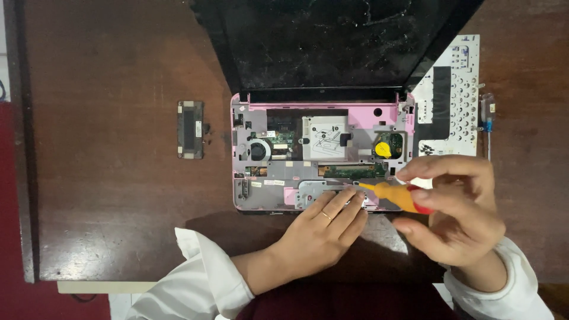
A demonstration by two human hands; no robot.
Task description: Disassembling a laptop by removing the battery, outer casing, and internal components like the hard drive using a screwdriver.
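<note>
One pink laptop (323,160) lies open on the brown table (112,178), its keyboard removed and its internals exposed; the dark screen (332,41) leans back at the far side. The step in hand appears to be work on a fastener at the front edge of the chassis, near the touchpad plate (317,191). The right hand (456,207) pinches one screwdriver (394,195) with a yellow and red handle between thumb and curled fingers, the shaft pointing left toward that plate; the tip itself is too small to make out. The left hand (323,228) rests flat and open on the front edge of the laptop, fingers extended onto the plate, gripping nothing, a ring on one finger; it seems to steady the chassis. In my judgement the next move calls for the tip to be seated square in the screw head, with the left hand keeping the base from sliding and any loose screw kept clear of the board. Count: one fan (258,150), one yellow coin cell (384,149), one detached keyboard (453,101) face-down to the right of the laptop, one second screwdriver (488,115) with a blue collar just beyond it, and one small dark cover (190,129) well apart to the left, with a few tiny specks beside it, possibly screws.
</note>
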